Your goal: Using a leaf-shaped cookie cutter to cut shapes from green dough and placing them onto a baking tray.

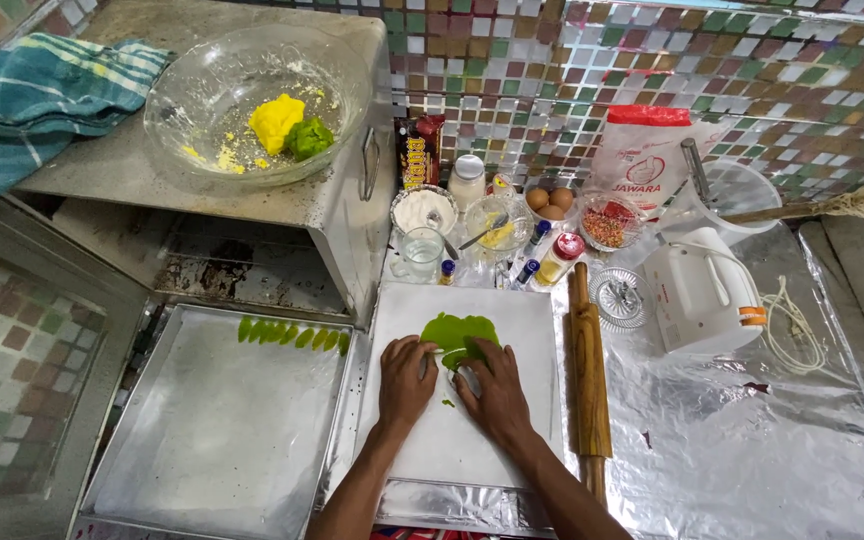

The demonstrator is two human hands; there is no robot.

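Both forearms come up from the near edge onto a white board (462, 440) laid over foil (732, 450). On it the left hand (405, 380) lies flat, fingers together, tips touching the near edge of a flattened sheet of green dough (462, 335). Right hand (497, 395) presses just beside it, fingers curled down on the dough's near right part; I cannot tell whether it pinches a tool or only dough. That dough sits at the far middle of the board.

Left of the board lies a metal tray (212, 440), with a row of small green dough leaves (287, 333) along its far edge. Right of the board a wooden rolling pin (587, 380) lies lengthwise, and beyond it a white hand mixer (702, 295) rests on the foil.

Farther off stand a glass (422, 252), small bottles (550, 258), a bowl of eggs (549, 200) and a flour bag (644, 150) against the tiled wall. On the far left, atop a metal oven (342, 200), a glass bowl (252, 100) holds yellow dough (277, 122) and a green lump (309, 138), beside a checked cloth (32, 105).
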